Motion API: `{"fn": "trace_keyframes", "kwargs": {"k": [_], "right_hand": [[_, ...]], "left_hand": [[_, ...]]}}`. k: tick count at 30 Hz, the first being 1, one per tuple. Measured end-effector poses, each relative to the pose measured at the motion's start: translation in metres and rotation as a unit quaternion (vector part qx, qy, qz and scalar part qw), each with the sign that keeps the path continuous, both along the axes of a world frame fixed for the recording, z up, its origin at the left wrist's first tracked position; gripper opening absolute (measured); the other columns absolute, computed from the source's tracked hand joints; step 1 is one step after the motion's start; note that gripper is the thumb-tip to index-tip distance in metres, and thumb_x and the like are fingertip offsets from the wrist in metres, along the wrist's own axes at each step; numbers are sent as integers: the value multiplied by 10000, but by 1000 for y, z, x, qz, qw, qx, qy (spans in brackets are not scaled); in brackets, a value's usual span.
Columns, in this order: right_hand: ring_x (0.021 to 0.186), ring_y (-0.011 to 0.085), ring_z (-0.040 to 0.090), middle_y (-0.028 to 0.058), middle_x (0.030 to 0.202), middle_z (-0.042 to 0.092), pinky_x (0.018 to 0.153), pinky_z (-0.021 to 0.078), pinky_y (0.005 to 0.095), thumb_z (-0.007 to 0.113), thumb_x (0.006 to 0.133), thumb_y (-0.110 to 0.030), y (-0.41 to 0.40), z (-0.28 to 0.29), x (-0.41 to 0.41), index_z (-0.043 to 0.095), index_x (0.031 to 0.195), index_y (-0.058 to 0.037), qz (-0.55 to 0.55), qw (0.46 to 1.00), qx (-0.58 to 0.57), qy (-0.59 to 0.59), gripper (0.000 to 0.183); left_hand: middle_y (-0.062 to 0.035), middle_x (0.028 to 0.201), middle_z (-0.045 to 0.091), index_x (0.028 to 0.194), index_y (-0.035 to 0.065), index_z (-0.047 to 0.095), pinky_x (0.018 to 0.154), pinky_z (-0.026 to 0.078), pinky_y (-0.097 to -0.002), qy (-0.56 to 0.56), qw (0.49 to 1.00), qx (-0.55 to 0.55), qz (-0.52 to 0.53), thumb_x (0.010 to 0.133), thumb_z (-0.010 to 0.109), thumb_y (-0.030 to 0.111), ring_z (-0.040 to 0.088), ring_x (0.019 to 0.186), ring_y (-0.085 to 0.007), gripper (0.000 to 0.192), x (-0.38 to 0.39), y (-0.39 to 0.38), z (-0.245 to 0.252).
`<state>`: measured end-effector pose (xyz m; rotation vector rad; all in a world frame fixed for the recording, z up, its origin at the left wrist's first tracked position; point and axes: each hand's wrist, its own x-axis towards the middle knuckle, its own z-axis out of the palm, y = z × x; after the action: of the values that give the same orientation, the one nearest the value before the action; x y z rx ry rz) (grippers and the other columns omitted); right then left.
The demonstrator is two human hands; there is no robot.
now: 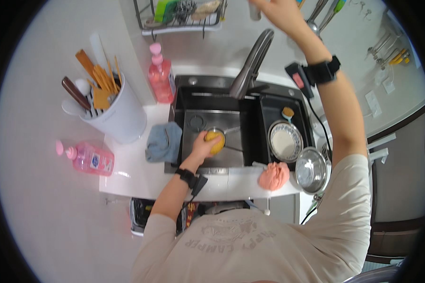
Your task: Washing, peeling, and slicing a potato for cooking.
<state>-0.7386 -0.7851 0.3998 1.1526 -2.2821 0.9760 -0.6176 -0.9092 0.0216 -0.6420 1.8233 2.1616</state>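
My left hand (203, 146) grips a rounded yellow fruit or vegetable (216, 143) above the main basin of the dark sink (230, 122). Just behind the yellow piece lies the sink's drain. High at the wall, to the right of the grey pull-style faucet (251, 65), my right hand (281, 16) reaches up. Its fingers run to the picture's top edge, beside a pale grey cylindrical object (255, 12) that is partly cut off. Whether they hold that object cannot be told.
Left of the sink are a folded blue cloth (164, 141), pink soap bottles (161, 79) and a white utensil holder (122, 115). The side basin holds a patterned bowl (285, 141) and small brush (288, 113). A coral cloth (274, 175) and metal bowl (311, 170) lie right.
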Motion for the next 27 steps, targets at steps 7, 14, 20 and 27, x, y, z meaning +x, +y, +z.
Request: {"fn": "trace_keyframes", "kwargs": {"k": [7, 14, 20, 27], "right_hand": [[857, 359, 582, 185, 942, 579, 741, 478, 388, 695, 789, -228, 19, -152, 71, 625, 882, 10, 136, 980, 113, -88, 265], [986, 352, 577, 198, 1158, 540, 852, 476, 363, 703, 803, -256, 47, -293, 75, 647, 998, -17, -10, 967, 82, -242, 313], [1028, 358, 571, 183, 1193, 541, 884, 467, 398, 691, 801, -262, 64, -332, 89, 661, 982, -40, -75, 964, 92, -237, 287], [743, 314, 599, 171, 847, 606, 664, 467, 372, 672, 830, -233, 35, -275, 140, 570, 927, 4, 29, 953, -20, -302, 275]], "left_hand": [[-134, 1184, 528, 1261, 98, 344, 774, 527, -483, -26, 987, 136, 84, 778, 746, 372, 603, 1010, -283, 686, 13, 2, 21], [-122, 1199, 532, 1240, 71, 428, 834, 522, -478, 2, 971, 185, 151, 815, 711, 354, 579, 1066, -281, 584, 42, -4, 31], [-87, 1206, 540, 1260, 125, 448, 861, 503, -466, 49, 973, 165, 153, 847, 653, 420, 565, 1081, -252, 547, 74, 2, 53], [-98, 1183, 566, 1251, 137, 462, 897, 497, -501, 118, 938, 247, 211, 885, 588, 457, 575, 1070, -257, 502, 148, -30, 85]]}}
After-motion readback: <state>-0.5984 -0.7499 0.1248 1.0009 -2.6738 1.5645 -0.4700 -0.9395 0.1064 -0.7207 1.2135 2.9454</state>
